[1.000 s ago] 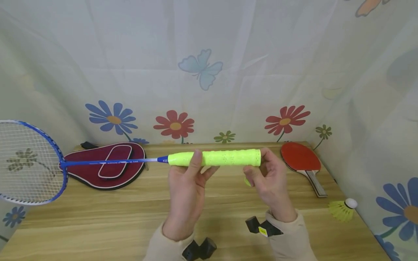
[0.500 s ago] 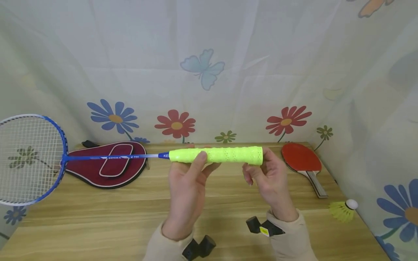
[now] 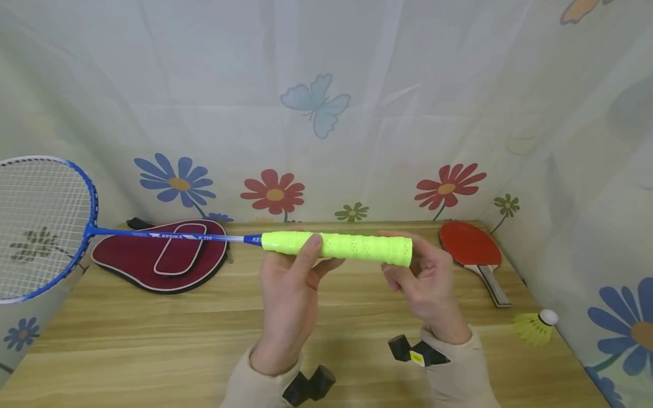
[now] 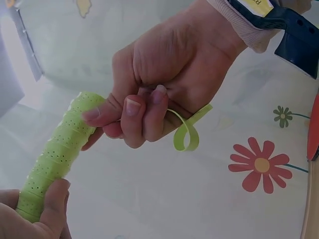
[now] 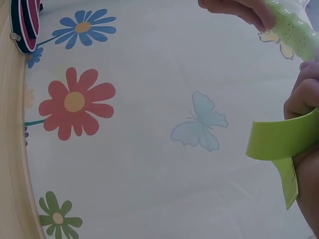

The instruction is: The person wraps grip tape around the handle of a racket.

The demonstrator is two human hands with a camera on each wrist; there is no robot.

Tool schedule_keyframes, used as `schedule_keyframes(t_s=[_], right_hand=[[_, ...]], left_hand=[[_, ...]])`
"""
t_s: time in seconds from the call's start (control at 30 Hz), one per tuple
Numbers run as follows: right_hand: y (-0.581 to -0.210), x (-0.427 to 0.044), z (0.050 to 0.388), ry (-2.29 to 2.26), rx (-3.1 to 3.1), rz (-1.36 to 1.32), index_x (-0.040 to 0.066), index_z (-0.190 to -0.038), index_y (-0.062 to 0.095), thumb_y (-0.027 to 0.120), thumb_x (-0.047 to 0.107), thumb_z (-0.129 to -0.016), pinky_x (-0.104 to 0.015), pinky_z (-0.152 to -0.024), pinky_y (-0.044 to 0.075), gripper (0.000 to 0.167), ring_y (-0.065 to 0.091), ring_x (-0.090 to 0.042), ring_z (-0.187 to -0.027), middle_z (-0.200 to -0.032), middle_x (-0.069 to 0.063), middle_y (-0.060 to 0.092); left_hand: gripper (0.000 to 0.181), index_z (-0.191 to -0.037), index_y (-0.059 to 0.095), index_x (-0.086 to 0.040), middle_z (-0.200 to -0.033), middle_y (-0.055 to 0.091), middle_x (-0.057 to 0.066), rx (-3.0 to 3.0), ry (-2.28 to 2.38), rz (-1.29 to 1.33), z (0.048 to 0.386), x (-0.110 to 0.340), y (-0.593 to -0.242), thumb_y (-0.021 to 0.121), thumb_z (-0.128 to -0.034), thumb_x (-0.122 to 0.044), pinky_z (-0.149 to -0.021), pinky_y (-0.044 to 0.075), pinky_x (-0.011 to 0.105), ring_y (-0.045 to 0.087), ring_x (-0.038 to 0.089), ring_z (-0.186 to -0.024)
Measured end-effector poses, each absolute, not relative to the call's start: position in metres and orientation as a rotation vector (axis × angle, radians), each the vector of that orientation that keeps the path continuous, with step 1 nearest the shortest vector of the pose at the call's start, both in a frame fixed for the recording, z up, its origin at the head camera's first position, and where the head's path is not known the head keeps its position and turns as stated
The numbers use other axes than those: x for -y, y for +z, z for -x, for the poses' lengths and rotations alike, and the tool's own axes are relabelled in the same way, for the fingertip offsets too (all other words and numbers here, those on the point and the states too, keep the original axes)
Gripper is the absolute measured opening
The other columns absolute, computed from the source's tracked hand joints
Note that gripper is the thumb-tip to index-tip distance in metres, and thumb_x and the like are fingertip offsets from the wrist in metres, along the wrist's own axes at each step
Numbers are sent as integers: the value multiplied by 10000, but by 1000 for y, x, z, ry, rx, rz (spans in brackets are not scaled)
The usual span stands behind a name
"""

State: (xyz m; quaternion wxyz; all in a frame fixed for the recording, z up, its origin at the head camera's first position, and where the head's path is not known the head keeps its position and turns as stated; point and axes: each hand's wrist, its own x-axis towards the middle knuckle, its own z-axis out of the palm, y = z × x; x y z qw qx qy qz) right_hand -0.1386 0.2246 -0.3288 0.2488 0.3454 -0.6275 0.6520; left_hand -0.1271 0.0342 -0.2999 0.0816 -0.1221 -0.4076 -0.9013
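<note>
A blue badminton racket (image 3: 148, 233) is held level above the table, its strung head to the left and partly cut off. Bright yellow-green perforated grip tape (image 3: 352, 246) is wound round its handle. My left hand (image 3: 291, 303) grips the handle from below, thumb on the front, near the shaft end. At the butt end, my right hand (image 3: 425, 283) holds the tape with thumb and curled fingers. In the left wrist view, a loose curl of grip tape (image 4: 187, 137) trails from the right hand; the right wrist view shows that tape strip (image 5: 281, 137) larger.
A dark red racket case (image 3: 138, 260) lies on the wooden table (image 3: 178, 345) at the back left. To the right are a red table tennis bat (image 3: 470, 245) and a yellow shuttlecock (image 3: 533, 328). A flowered curtain (image 3: 204, 85) encloses the back and sides.
The racket's head has risen and the handle's butt has dipped slightly, with the racket turned a little. My right hand has shifted slightly right; the tape end below it has gone from the head view.
</note>
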Motion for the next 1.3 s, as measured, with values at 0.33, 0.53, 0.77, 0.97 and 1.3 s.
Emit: schedule_keyframes(t_s=[0.33,0.53,0.77,0.97,1.3], right_hand=[[-329,-220,143,1810,1622,-1004,-149,-1231,536,709,-1,-867,-242,-365,425,429,492,-149,-501,-787,-81,639],[-329,-217,142,1769,1600,-933,-141,-1122,573,709,54,-883,-233,-331,371,338,459,-119,-479,-802,-57,630],[-323,-217,136,1841,1633,-936,-130,-1184,566,661,-41,-888,-263,-322,340,323,449,-135,-482,-733,-63,586],[-325,-218,135,1854,1658,-1012,-140,-1280,510,644,-31,-903,-274,-401,431,414,503,-165,-553,-781,-96,604],[-329,-218,139,1831,1635,-1012,-112,-1186,592,699,65,-878,-258,-394,442,371,494,-159,-521,-735,-82,595]], left_hand=[[231,-1090,511,35,-991,617,151,1254,-2747,255,128,-33,-299,623,-961,-120,-814,576,486,680,247,-874],[236,-1135,479,7,-1044,613,127,1204,-2783,331,128,-37,-302,603,-970,-107,-939,532,474,626,279,-1016],[352,-1297,394,-91,-1206,633,160,989,-2756,605,130,-37,-305,481,-985,50,-1034,443,507,590,358,-1165],[292,-1252,502,-78,-1092,673,135,981,-2724,526,131,-36,-308,550,-972,-9,-929,512,509,650,319,-1063],[170,-1122,496,-48,-999,662,123,1027,-2754,400,130,-39,-306,571,-975,-89,-820,556,506,685,240,-938]])
